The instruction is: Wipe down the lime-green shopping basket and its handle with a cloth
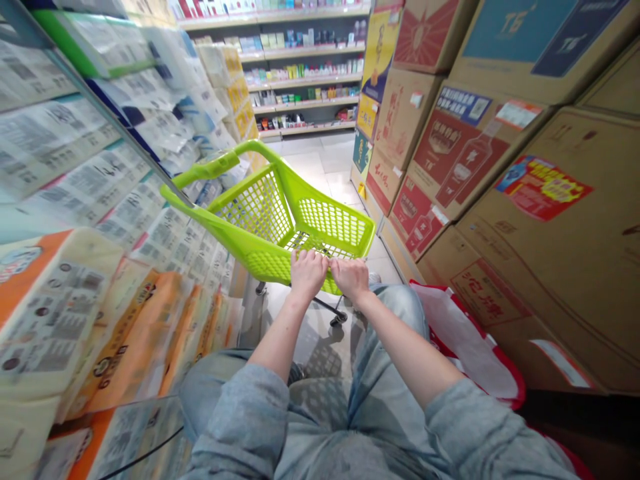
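A lime-green plastic shopping cart (235,241) with lattice sides stands in front of my knees, turned so that its push handle (207,170) points to the left. My left hand (309,272) is closed over the near rim of its basket. Right beside it, my right hand (351,277) is closed on the same rim, nearer the right-hand end. The fingertips of both hands curl over the rim and are partly hidden. Below the basket, a dark caster (339,319) rests on the floor.
Stacked packs of tissue paper (120,327) line the left side. Cardboard cartons (540,260) rise along the right, with a red and white bag (465,340) at their foot. Ahead, shelves (305,83) of small goods stand across the tiled floor (320,160).
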Available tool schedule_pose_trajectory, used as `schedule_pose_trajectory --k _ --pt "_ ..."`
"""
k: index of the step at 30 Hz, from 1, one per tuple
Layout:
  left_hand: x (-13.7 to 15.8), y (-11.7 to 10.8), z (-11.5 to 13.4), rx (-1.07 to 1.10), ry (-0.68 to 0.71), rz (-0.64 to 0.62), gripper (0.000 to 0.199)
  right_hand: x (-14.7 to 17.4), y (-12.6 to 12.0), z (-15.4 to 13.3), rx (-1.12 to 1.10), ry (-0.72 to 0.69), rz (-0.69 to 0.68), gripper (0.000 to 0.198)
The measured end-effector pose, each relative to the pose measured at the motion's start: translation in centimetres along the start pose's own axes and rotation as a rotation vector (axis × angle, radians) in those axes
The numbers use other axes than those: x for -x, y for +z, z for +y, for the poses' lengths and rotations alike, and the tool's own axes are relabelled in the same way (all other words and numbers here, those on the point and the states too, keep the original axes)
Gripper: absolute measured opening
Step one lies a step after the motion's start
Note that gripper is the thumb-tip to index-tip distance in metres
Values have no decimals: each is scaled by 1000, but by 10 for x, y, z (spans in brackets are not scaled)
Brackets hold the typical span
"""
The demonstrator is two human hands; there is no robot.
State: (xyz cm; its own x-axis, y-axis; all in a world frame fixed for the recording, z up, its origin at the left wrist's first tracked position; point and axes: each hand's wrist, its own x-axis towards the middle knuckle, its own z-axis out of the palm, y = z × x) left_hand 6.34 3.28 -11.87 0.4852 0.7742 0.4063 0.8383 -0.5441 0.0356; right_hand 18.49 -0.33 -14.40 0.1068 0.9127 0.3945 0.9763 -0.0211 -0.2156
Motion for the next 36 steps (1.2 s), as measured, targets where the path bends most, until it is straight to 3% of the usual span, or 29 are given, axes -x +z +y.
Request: schedule_pose_trajectory --k 6,14,20,24,30,36 --pt "3 -5 -4 -24 71 -37 39 0 4 15 -89 -110 71 48" --pt "-7 -18 -28 -3 295 -182 41 -5 4 38 -210 -168 81 44" --pt "-21 -33 -60 -87 206 -288 55 -13 2 58 -207 -128 14 44" --pt "-26 -39 -65 -103 148 -370 62 -19 4 68 -210 -106 -12 46" --pt "-26 -38 -58 -91 150 -405 67 -17 10 68 -179 -83 153 51" --pt "-21 -41 -59 -58 134 -439 69 9 12 41 -214 -2 283 33"
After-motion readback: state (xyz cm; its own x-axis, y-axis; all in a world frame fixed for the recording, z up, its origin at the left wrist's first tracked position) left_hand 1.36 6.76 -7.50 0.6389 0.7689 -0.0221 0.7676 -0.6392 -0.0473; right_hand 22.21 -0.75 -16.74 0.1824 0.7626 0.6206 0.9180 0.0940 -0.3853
